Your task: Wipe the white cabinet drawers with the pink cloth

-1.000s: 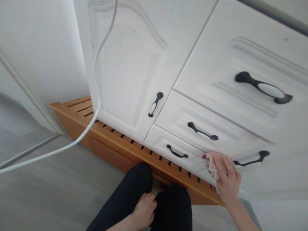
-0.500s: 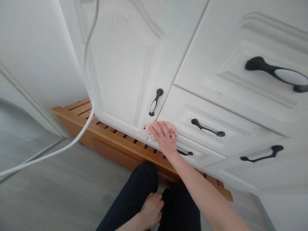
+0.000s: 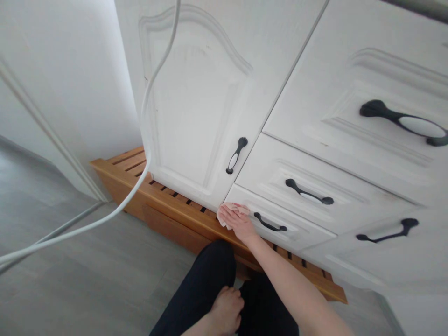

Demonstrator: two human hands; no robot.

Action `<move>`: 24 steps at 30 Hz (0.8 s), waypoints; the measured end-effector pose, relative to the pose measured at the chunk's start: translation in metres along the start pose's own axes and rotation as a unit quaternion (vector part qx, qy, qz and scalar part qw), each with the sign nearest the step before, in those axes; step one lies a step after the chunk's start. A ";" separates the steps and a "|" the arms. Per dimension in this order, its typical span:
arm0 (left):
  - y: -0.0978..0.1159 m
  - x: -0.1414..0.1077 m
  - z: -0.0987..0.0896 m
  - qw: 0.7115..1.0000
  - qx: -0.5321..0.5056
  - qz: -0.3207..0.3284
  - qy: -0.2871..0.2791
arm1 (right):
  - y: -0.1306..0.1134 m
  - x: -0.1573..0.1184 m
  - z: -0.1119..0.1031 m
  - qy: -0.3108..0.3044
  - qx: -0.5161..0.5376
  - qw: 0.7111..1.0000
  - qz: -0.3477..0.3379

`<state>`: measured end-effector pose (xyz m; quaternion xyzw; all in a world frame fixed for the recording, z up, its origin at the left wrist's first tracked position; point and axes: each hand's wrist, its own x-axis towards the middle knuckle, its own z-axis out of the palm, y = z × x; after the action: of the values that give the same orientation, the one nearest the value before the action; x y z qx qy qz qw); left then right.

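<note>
My right hand (image 3: 235, 220) presses a pale pink cloth (image 3: 224, 215) against the lower left corner of a white drawer front (image 3: 294, 233), just above the slatted wooden ledge (image 3: 175, 201). The fingers lie over the cloth and hide part of it. Beside the hand, to the right, is the drawer's black handle (image 3: 269, 223). Left of the cloth stands a white cabinet door (image 3: 189, 107) with a black and white handle (image 3: 236, 155). Down on my dark trousers (image 3: 196, 284), my left hand (image 3: 227, 309) rests between the knees with its fingers curled.
A white cable (image 3: 147, 126) hangs in front of the cabinet door and runs off to the left. More drawers with black handles (image 3: 402, 122) are to the right. Grey floor (image 3: 87, 275) lies below, and a white wall (image 3: 80, 84) is at the left.
My right hand has moved the cloth downward, from the corner of the cabinet door to the bottom drawer's lower edge. The red mark on the door no longer shows. My left hand stays on my lap.
</note>
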<state>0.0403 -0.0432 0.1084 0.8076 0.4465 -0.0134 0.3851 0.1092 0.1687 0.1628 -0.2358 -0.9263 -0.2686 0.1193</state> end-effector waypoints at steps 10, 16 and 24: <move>0.001 -0.003 -0.002 1.000 -0.002 0.004 0.002 | 0.042 -0.105 -0.055 -0.017 -0.026 0.999 -0.033; 0.002 -0.003 0.000 1.000 0.009 0.003 0.000 | 0.074 -0.194 -0.099 -0.068 -0.044 0.997 -0.004; -0.001 -0.002 0.009 1.000 0.030 0.009 0.004 | 0.106 -0.231 -0.171 -0.101 -0.124 0.974 0.158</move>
<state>0.0412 -0.0504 0.1019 0.8226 0.4402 -0.0200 0.3594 0.3771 0.0664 0.2704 -0.4182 -0.8441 -0.3335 0.0361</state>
